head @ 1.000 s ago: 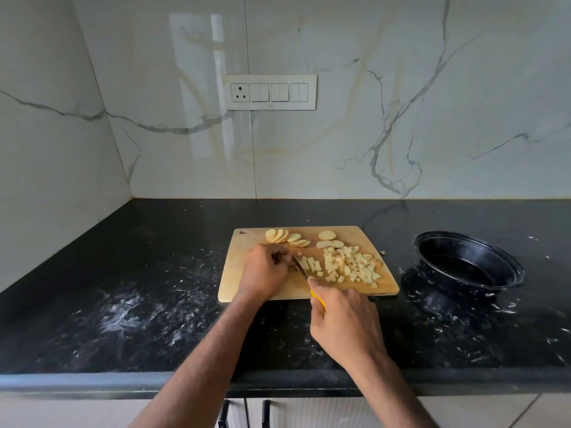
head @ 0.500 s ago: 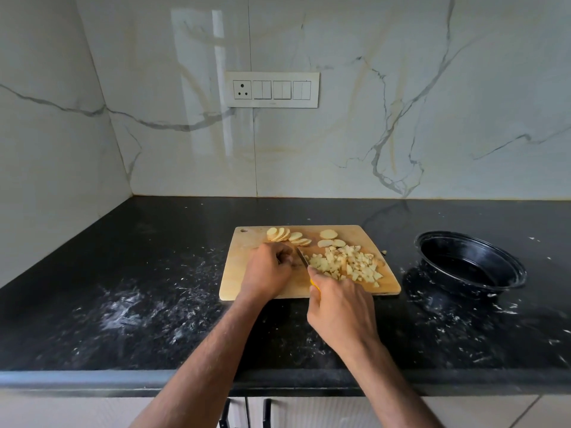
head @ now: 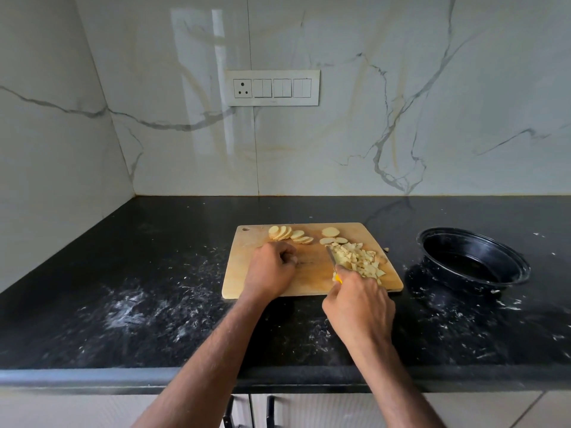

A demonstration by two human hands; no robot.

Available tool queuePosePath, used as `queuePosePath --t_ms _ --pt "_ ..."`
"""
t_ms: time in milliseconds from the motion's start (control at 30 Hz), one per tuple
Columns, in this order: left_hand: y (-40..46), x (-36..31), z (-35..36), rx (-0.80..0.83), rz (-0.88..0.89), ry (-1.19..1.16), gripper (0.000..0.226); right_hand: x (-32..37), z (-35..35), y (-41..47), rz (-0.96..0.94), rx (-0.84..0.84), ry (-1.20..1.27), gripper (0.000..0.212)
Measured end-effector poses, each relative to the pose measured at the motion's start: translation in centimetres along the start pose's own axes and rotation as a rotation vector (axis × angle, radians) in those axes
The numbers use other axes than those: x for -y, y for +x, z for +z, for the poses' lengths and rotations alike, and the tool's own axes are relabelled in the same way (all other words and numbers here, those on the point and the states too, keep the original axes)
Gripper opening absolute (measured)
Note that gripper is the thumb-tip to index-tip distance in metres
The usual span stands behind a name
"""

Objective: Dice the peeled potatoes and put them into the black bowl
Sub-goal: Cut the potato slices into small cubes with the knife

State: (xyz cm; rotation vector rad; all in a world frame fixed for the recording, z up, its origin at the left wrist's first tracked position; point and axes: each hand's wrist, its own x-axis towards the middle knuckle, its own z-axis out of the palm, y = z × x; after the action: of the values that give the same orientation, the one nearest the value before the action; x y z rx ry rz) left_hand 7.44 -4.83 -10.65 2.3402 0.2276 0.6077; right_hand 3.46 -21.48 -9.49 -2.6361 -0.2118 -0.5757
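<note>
board: a pale rectangular wooden cutting board (head: 244, 282) lies flat on the black speckled stone countertop (head: 154, 273), with a small hole at its far left corner.
slices: round pale-yellow potato slices (head: 290, 233) lie fanned along the far edge of the board, with a few more rounds (head: 330, 232) just to their right.
diced pile: a heap of small pale potato cubes (head: 360, 261) sits on the right part of the board; one stray bit lies just off its right edge.
knife: a small knife with a yellow handle (head: 337, 278) and steel blade (head: 331, 257); the blade rests against the left side of the diced pile.
right hand: the right hand (head: 360, 307) is wrapped around the knife handle, fingers curled tight, at the near right edge of the board.
left hand: the left hand (head: 272, 270) rests on the middle of the board with fingers curled under; cannot tell whether it has anything in it.
bowl: a round black plastic bowl (head: 494, 291) stands on the countertop, apart from the board on its right, no potato visible inside.
counter marks: white smears and flecks are scattered over the countertop.
wall: glossy white marble-veined tiles with a white switch and socket panel (head: 272, 88).
</note>
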Motion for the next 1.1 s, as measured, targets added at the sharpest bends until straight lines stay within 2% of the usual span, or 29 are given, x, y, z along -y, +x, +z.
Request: queuePosePath --t_ms 133,333,533,700,900,1100 --pt "0.0 0.0 0.0 0.007 0.004 0.004 0.016 0.2 -0.3 0.1 0.024 -0.021 0.015 0.040" --pt "0.1 0.2 0.1 0.002 0.019 0.015 0.015 0.0 -0.9 -0.2 -0.145 0.051 0.000 0.042" --pt "0.1 0.3 0.2 0.029 0.013 0.004 0.014 -1.0 -1.3 0.1 -0.030 0.046 -0.018 0.041" --pt "0.2 0.3 0.1 0.039 0.036 0.022 0.012 -2.0 -2.2 1.9 -0.076 0.014 -0.008 0.043" --pt "0.2 -0.7 0.4 0.008 0.115 0.077 0.016 -3.9 -2.5 3.5 -0.044 -0.042 -0.022 0.045" --pt "5.2 -3.5 2.1 0.000 0.181 0.210 0.018 -4.1 -1.5 3.5 -0.062 -0.022 -0.010 0.047"
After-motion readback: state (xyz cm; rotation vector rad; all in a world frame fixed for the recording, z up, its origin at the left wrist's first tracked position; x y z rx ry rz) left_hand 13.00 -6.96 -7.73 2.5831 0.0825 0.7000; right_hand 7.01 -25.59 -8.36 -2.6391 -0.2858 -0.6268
